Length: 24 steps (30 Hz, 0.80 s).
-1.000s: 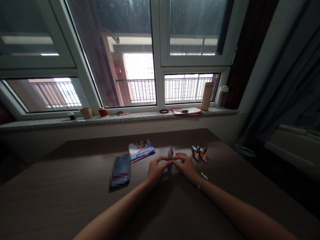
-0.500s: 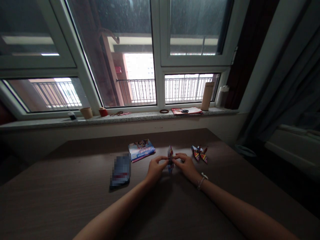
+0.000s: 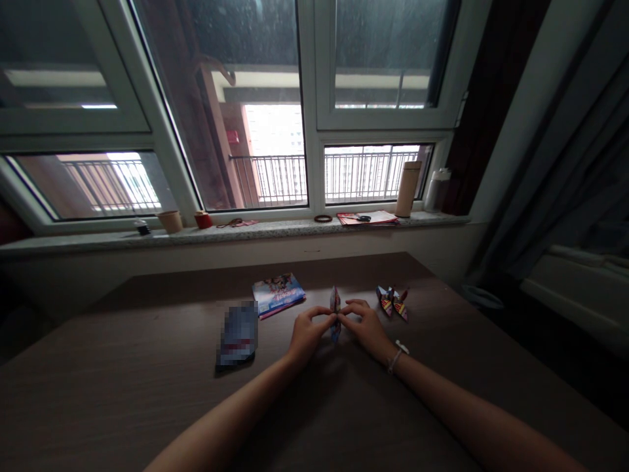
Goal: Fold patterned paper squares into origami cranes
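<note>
Pinching patterned folded paper (image 3: 335,298), hands (image 3: 305,333) at either side (both its ends showing)

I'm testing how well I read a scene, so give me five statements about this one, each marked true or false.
1. The left hand and right hand both pinch the folded paper. True.
2. The bracelet is on the left wrist. False: the bracelet is on the right wrist.
3. Folded figures lie on the table, to the right of the folded paper. True.
4. The tan bottle stands on the table. False: the tan bottle stands on the sill.
5. The brown cup is right of the tan bottle. False: the brown cup is far to its left.
</note>
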### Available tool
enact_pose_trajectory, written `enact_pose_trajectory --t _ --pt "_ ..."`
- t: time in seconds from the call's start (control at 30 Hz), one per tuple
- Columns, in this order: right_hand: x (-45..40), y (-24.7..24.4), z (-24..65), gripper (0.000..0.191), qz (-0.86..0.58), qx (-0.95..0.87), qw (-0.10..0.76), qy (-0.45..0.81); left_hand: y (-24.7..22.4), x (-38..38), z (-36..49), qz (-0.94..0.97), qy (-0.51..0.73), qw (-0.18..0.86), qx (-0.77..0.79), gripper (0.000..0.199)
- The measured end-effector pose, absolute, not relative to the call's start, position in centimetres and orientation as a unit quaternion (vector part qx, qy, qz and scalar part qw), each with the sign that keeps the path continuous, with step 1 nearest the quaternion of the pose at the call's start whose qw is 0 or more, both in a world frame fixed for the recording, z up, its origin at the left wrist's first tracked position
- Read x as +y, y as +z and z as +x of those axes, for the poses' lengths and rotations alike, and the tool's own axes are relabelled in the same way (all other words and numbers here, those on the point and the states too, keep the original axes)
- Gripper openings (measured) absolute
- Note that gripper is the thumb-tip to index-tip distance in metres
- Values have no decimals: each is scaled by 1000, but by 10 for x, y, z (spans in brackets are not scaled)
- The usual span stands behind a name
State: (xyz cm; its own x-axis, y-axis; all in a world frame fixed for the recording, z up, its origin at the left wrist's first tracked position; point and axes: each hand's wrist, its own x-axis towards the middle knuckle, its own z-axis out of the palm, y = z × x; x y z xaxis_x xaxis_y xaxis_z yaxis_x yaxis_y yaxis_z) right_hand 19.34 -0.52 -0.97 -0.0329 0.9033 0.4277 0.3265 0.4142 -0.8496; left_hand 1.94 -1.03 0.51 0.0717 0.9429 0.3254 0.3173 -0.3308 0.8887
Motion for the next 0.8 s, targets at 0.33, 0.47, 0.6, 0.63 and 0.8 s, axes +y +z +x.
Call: enact_pose_trajectory --t 0.33,0.47,0.6,0.63,0.8 --pt "-5 -11 192 22 -466 -654 527 279 -1 -1 16 639 494 365 463 24" --pt "-4 -11 192 23 -456 -652 532 287 -4 0 16 618 503 386 464 23" --pt "-3 -12 193 22 -452 -650 535 295 -3 -1 16 611 505 394 465 20" --pt "-3 -12 193 22 -450 -651 534 297 -3 -1 16 610 505 397 464 20" --pt "-1 -14 192 24 -450 -644 539 305 0 -3 17 605 505 397 470 16"
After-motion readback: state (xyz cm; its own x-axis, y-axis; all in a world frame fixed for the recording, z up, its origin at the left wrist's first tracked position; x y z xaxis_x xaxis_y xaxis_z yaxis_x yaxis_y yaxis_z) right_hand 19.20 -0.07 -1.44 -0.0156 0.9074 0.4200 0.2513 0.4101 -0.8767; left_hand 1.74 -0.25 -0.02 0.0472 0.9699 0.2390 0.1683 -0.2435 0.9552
